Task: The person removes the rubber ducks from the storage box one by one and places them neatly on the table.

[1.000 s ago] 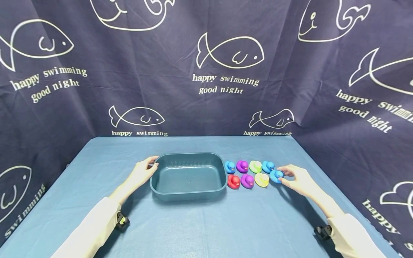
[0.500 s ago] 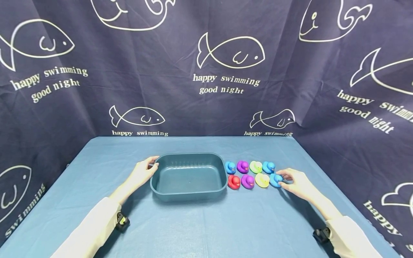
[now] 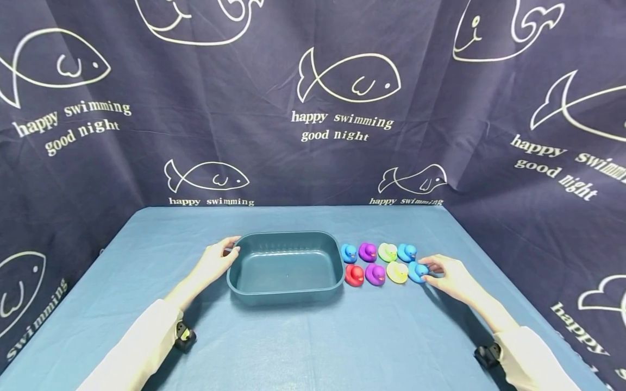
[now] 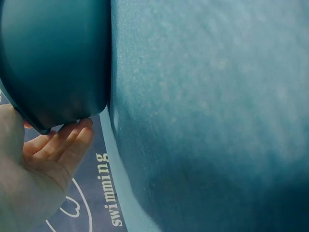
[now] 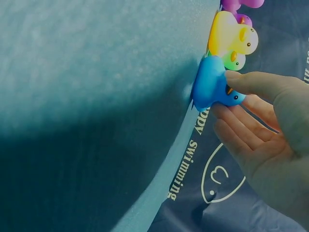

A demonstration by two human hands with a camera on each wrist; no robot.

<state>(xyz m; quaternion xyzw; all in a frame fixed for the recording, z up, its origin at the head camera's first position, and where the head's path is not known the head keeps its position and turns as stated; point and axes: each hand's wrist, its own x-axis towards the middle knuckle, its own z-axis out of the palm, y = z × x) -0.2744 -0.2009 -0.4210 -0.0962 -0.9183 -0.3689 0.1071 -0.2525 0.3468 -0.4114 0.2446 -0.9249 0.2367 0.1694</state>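
Note:
On the table sits a dark teal plastic bin (image 3: 287, 294). My left hand (image 3: 218, 256) holds it at the left rear corner, thumb and fingertips at the rim; in the left wrist view, the fingers (image 4: 72, 145) lie against its outer wall. My right hand (image 3: 452, 277) pinches a blue rubber duck (image 3: 416, 271) at the right end of the front row. In the right wrist view, the thumb is by the head of this blue duck (image 5: 210, 84) and the other fingers are on its far side. The duck is close over the tabletop.
Right of the bin stand two rows of ducks. A red duck (image 3: 354, 275), a purple duck (image 3: 375, 274) and a yellow duck (image 3: 396, 272) are in front. Behind are blue (image 3: 349, 253), purple, green (image 3: 387, 252) and blue ducks. A dark fish-print curtain (image 3: 313, 179) encloses the table (image 3: 313, 347).
My right hand has brought the blue duck slightly left and toward me, in line with the front row. The last half second shows almost no movement. My left hand stays at the bin.

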